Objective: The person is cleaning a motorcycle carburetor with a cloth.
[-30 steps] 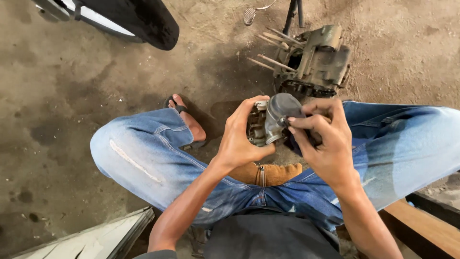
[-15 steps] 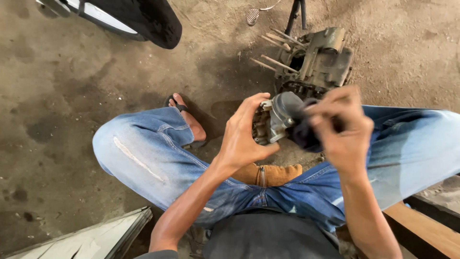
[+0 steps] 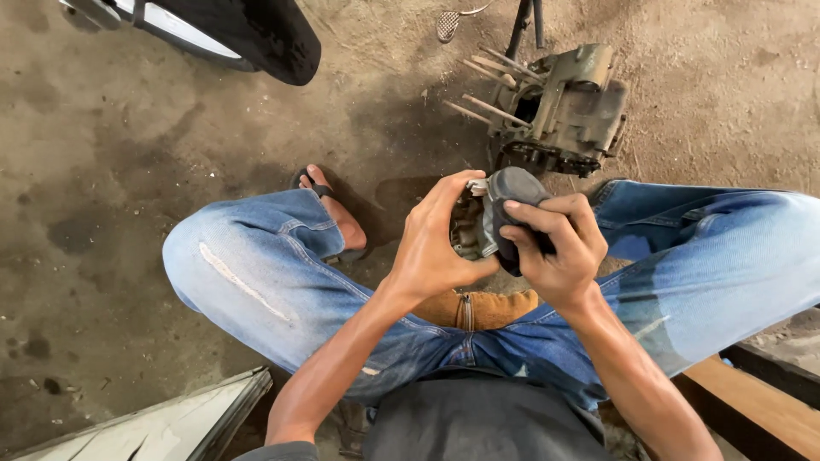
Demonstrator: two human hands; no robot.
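The left hand [image 3: 436, 252] and right hand [image 3: 555, 248] meet between the knees, both gripping a small engine part [image 3: 495, 218]. At twelve o'clock beyond it an engine block [image 3: 564, 111] sits on the ground. At ten o'clock lies a sandalled foot [image 3: 333, 209].

Upper centre-right, we note a grimy engine block [image 3: 559, 111] on the dirt floor [image 3: 102, 171], long studs sticking out to its left. A dark mudguard [image 3: 248, 30] enters at upper left. We see a pale board [image 3: 162, 423] at lower left, a wooden bench edge [image 3: 760, 410] at lower right, and a sandal [image 3: 329, 205] left of centre.
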